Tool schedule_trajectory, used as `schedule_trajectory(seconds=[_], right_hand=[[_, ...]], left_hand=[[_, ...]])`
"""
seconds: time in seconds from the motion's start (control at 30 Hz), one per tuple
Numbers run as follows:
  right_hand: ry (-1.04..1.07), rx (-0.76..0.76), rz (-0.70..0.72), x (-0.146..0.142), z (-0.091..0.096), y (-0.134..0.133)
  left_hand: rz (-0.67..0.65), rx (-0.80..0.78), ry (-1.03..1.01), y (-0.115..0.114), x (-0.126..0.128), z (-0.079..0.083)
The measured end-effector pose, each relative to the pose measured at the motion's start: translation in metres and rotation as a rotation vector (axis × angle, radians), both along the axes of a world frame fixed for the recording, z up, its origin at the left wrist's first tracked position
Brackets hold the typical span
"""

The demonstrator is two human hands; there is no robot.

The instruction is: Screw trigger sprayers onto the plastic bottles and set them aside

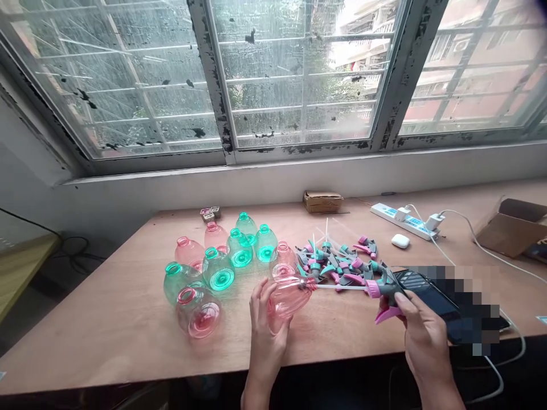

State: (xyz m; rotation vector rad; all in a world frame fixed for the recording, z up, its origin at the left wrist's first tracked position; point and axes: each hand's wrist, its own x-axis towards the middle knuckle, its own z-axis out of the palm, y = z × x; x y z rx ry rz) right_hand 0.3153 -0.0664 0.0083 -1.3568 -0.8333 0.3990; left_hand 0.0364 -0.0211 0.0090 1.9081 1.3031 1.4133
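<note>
My left hand (265,324) is wrapped round a pink see-through bottle (288,296) held on its side, neck pointing right. My right hand (421,333) grips a pink and grey spray trigger head (382,293); its thin clear tube (339,286) reaches left to the bottle's neck, and I cannot tell whether the tip is inside. A heap of trigger heads (337,262) lies just behind. Several empty green and pink bottles (216,267) stand and lie to the left on the wooden table (128,319).
A dark phone (431,296) lies under my right hand's far side. A white power strip (404,219) with plugs and cables, a white earbud case (400,241), a small cardboard box (322,201) and an open carton (510,228) sit further back and right. Window behind.
</note>
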Motion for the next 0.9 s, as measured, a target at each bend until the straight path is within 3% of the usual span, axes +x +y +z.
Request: schedule_trajectory(seconds=[0.27,0.37,0.63,0.9], right_hand=[[0.148,-0.234,0.541,-0.038,-0.006,0.021],[0.248,-0.212,0.572,-0.055,-0.004,0.027],[0.434,-0.259,0.683,-0.080,0.004,0.027],[0.420,-0.246,0.657,-0.082,0.009,0.026]], left_hand=[[-0.130,-0.122,0.031,-0.005,0.000,-0.003],[-0.157,-0.158,-0.033,-0.003,-0.001,-0.001],[-0.059,-0.371,-0.461,0.005,-0.004,-0.007],[-0.119,-0.424,-0.377,0.008,-0.003,-0.001]])
